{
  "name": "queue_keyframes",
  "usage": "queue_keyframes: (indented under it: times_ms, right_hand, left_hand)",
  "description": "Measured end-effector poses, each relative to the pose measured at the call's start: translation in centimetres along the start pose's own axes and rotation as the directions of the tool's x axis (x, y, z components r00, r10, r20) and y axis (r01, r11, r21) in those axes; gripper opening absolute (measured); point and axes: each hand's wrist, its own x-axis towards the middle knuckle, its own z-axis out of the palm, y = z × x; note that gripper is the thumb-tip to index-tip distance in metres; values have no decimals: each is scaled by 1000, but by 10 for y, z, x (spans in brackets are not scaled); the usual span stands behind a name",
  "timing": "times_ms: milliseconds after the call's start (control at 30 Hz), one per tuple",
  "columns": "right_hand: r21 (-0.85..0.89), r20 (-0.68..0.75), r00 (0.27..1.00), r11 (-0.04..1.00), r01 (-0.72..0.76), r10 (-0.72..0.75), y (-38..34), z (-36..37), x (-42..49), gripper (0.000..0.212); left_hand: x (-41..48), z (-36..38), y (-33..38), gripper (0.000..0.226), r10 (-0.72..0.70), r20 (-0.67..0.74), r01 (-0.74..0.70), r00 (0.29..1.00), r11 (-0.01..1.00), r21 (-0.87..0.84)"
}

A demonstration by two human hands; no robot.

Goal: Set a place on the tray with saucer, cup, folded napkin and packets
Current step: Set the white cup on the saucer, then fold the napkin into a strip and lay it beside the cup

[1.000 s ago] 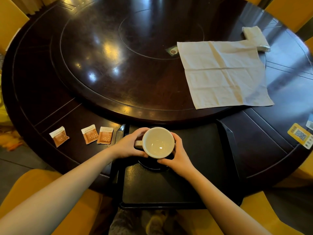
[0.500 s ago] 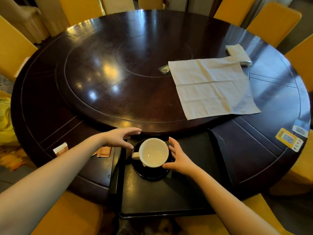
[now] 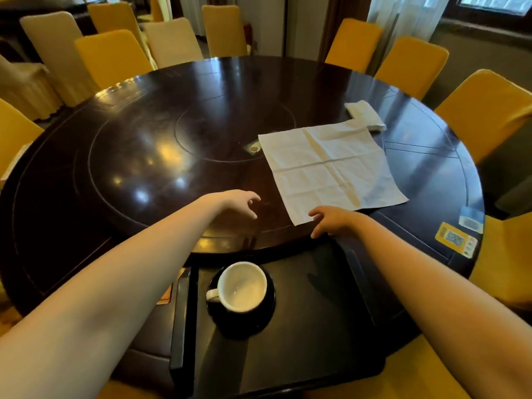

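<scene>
— Where do the cup and saucer sit?

— The white cup (image 3: 244, 287) stands upright and empty on the black saucer (image 3: 241, 318), its handle pointing left. The saucer rests on the dark tray (image 3: 311, 335), in the far left part of it, close to the tray's raised left rim. The tray lies at the near edge of the round dark surface (image 3: 144, 156).

— And the hands?

— Both are stretched out over the surface, past the tray. The left hand (image 3: 239, 201) hovers with fingers loosely curled and spread, holding nothing. The right hand (image 3: 331, 220) is also spread and empty — its fingertips are at the near corner of the unfolded napkin (image 3: 331, 165); whether they actually touch the cloth I cannot tell.

— How does the napkin lie?

— Flat and fully opened, crease lines showing, on the raised inner disc of the surface, right of centre and well apart from the tray. Beyond its far right corner lies a second, folded white cloth (image 3: 365, 115), touching or just beside that corner.

— Any packets?

— Only an orange sliver of one packet (image 3: 168, 293) shows, on the surface just left of the tray, mostly hidden behind the left forearm.

— Anything else?

— A yellow sticker with a code (image 3: 456, 239) near the right rim of the surface, and yellow and beige covered chairs (image 3: 112, 57) all around.
</scene>
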Motion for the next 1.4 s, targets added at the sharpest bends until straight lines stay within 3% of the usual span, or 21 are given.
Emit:
queue_keyframes:
  times_ms: [133, 200, 300, 433, 600, 667, 733, 867, 1033, 1167, 1267, 1400]
  right_hand:
    - [-251, -94, 995, 967, -46, 23, -5, -40, 16, 60]
    - [-393, -112, 993, 917, -73, 31, -7, -53, 30, 54]
    - [-495, -133, 990, 863, -99, 38, -4, -58, 55, 51]
    - [-594, -112, 993, 800, -86, 24, 3, -36, 86, 48]
    - [-857, -128, 975, 515, -16, -182, 9, -3, 98, 19]
    - [-918, -77, 972, 397, 18, -223, 9, -1, 101, 16]
    - [-933, -41, 967, 355, 52, -250, 8, -1, 102, 14]
    - [-902, -142, 919, 431, 32, -367, 21, 9, 102, 16]
    - [-771, -310, 860, 636, 21, -404, 33, 6, 102, 9]
    - [-715, -276, 841, 684, 144, -466, 36, 11, 94, 11]
    - [-679, -218, 815, 683, 269, -537, 30, 33, 84, 24]
    - [-614, -145, 807, 692, 380, -572, 11, 60, 72, 23]
  left_hand:
    - [39, -20, 22, 65, 56, 10, -57, 998, 998, 42]
    - [60, -27, 30, 63, 103, -56, -100, 993, 993, 56]
    - [92, -24, 36, 61, 165, -145, -158, 976, 986, 57]
    - [120, 1, 37, 52, 237, -164, -218, 958, 968, 126]
    - [125, 43, 43, 43, 295, -121, -275, 948, 949, 156]
    - [123, 53, 44, 37, 306, -174, -271, 936, 942, 198]
    - [121, 61, 45, 28, 317, -252, -262, 914, 937, 230]
    - [123, 73, 48, 20, 316, -351, -234, 881, 938, 256]
    - [126, 72, 47, 18, 284, -389, -212, 876, 953, 216]
    - [123, 63, 47, 17, 234, -320, -189, 918, 968, 165]
    - [123, 57, 39, 24, 89, -347, -76, 934, 996, 50]
    - [123, 52, 29, 26, -50, -475, 54, 878, 999, -6]
